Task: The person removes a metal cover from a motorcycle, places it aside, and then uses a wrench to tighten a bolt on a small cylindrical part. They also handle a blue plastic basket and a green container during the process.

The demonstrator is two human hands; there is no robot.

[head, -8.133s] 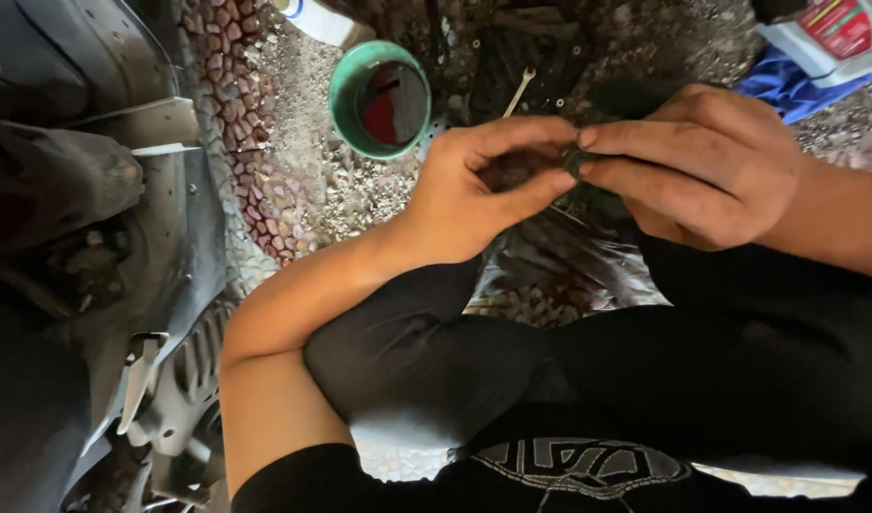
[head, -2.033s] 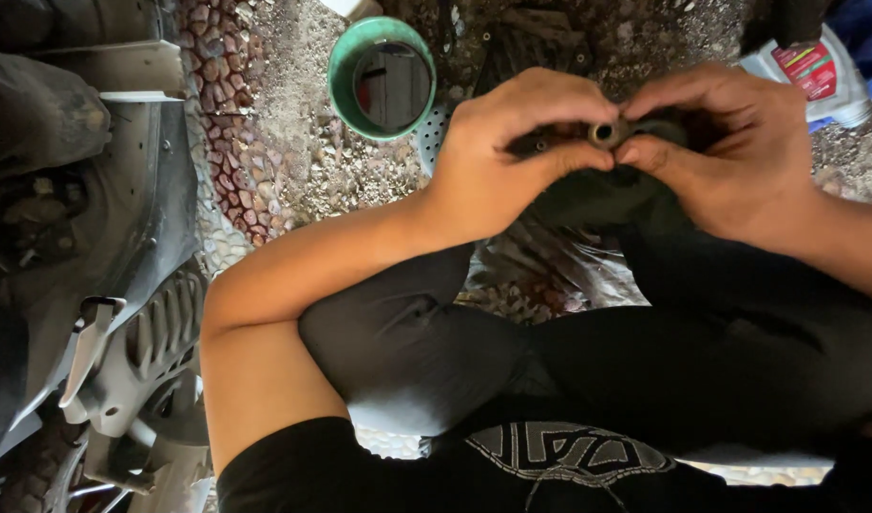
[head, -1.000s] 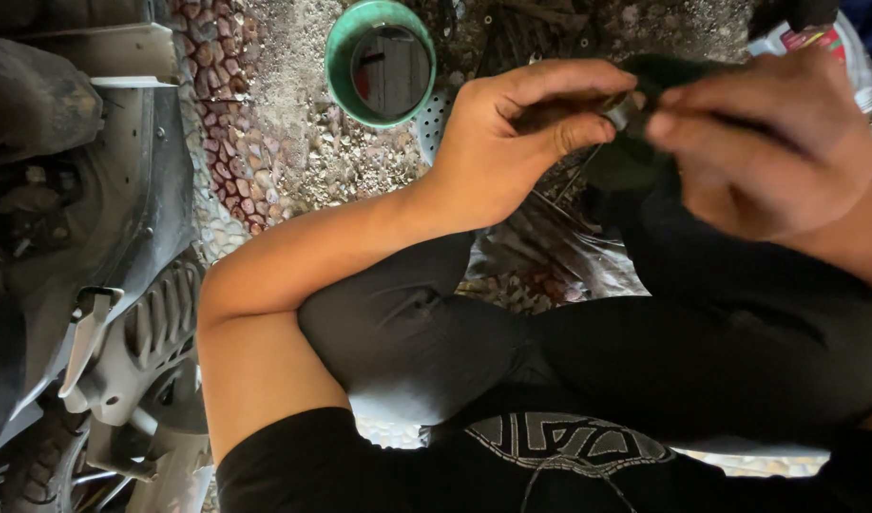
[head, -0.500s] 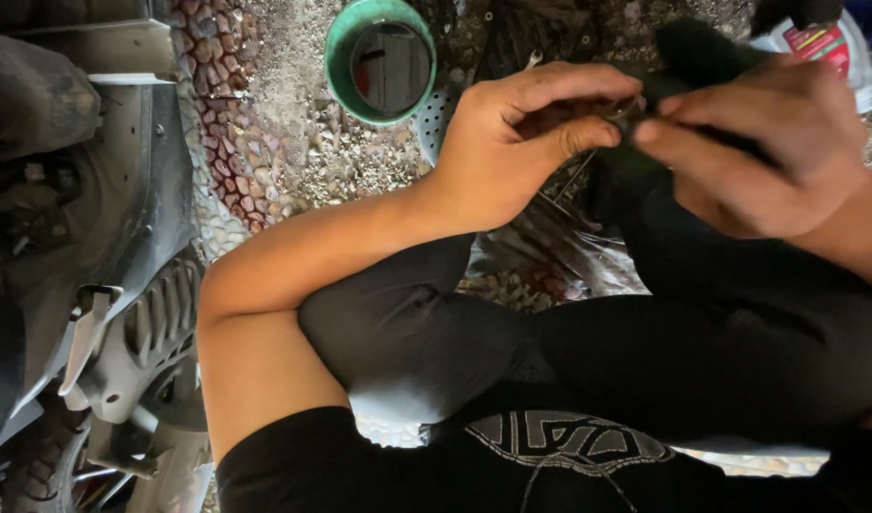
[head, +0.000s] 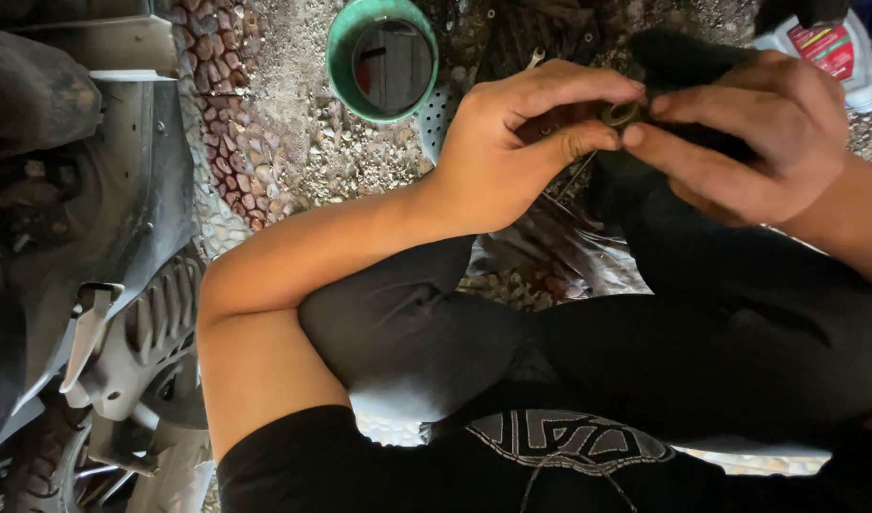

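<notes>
left hand [head: 512, 142] and right hand [head: 740, 133] pinch a small ring [head: 624, 114], perhaps metal, over dark cloth [head: 683, 59].

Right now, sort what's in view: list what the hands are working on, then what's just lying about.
In hand:
- ring, a small metal part pinched between the left hand and right hand
- dark cloth under the right hand

Lying about:
- green bowl on the gravel
- bottle, top right
- motorcycle at left

Small, perhaps metal ring [head: 623, 113] pinched between fingertips.
</notes>
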